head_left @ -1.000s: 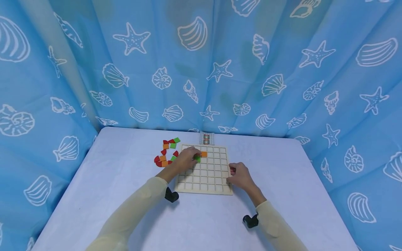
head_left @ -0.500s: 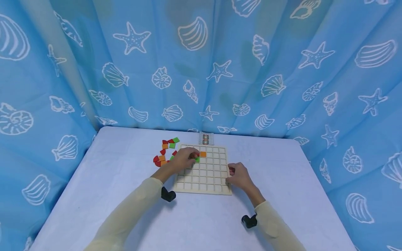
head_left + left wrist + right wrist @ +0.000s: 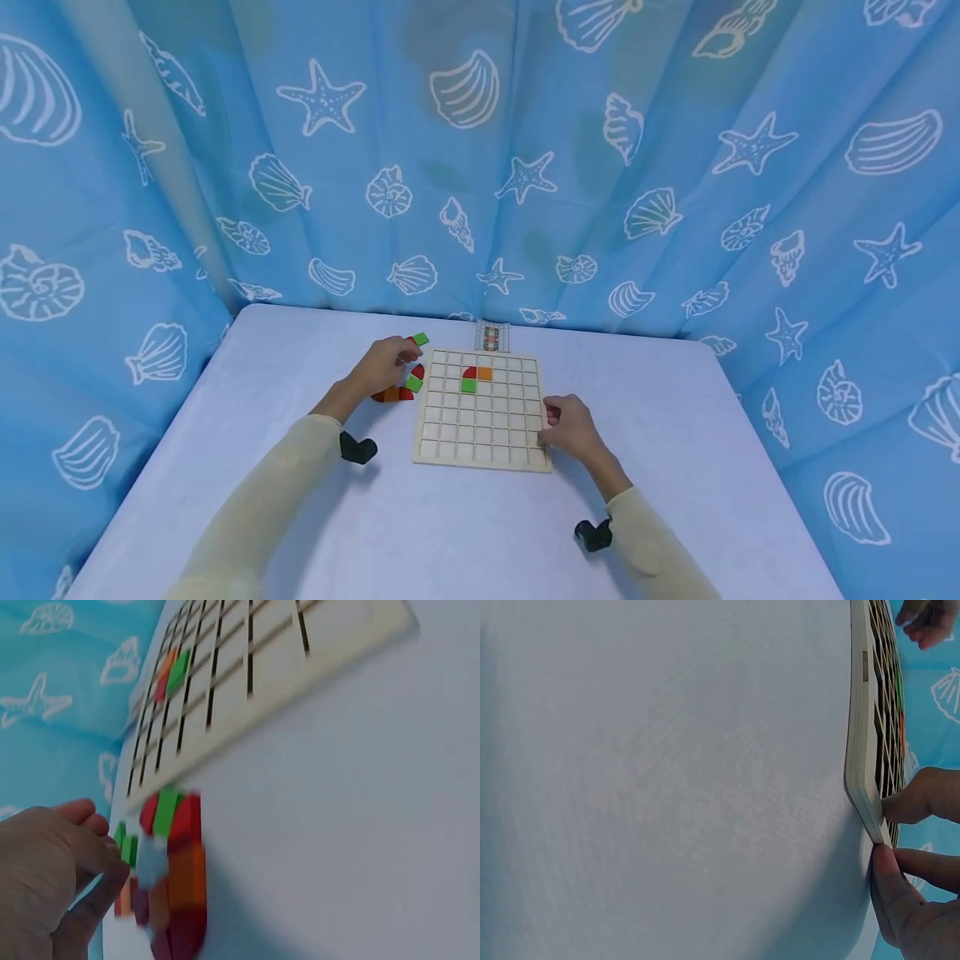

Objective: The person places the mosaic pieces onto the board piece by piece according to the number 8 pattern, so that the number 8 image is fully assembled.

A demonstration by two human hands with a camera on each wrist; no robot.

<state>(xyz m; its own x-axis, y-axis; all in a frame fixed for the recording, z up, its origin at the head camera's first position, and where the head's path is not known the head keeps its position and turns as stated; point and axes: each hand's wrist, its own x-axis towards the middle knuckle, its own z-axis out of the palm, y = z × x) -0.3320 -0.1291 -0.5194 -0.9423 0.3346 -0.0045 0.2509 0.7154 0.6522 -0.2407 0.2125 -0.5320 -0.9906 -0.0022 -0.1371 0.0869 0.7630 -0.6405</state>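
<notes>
A pale wooden grid board (image 3: 480, 455) lies on the white-covered table. In its cells sit a red rounded tile (image 3: 470, 372), an orange square tile (image 3: 485, 374) and a green square tile (image 3: 468, 386). Left of the board my left hand (image 3: 381, 365) hovers over the loose tiles, hiding part of them; in the left wrist view its fingers are loosely bent, with nothing seen between them. My right hand (image 3: 572, 425) holds the board's right edge; the right wrist view shows the thumb on top and fingertips (image 3: 886, 859) against its side.
Loose red, orange and green tiles (image 3: 187, 881) are clustered beside the board's left edge. A small card with a coloured grid pattern (image 3: 492, 336) lies behind the board. A blue shell-print curtain (image 3: 465, 167) surrounds the table's back and sides.
My left hand has left the red rounded tile in the cell between the orange and green ones and moved left over the loose tiles. My right hand stays at the board's edge.
</notes>
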